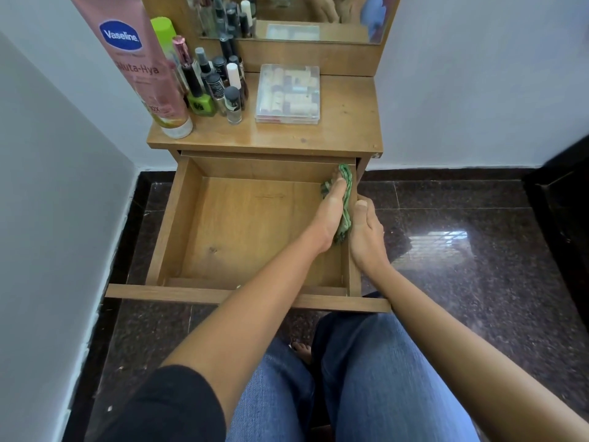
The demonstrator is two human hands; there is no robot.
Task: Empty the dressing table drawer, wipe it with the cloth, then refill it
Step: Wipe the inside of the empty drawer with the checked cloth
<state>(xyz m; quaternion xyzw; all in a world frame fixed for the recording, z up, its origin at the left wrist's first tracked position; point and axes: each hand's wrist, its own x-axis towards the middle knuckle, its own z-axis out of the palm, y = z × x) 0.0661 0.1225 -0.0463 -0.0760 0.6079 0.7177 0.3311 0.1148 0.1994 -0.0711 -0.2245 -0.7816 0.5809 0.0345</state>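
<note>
The wooden drawer stands pulled out from the dressing table, and its bottom is bare. My left hand reaches across into the drawer and presses a green cloth flat against the inner side of the right wall, near the back corner. My right hand rests on the outside of that same wall, thumb on its top edge, holding no object.
On the table top stand a tall pink lotion bottle, several nail polish bottles and a clear plastic box of cosmetics. A mirror rises behind. White walls flank the table; dark polished floor lies to the right.
</note>
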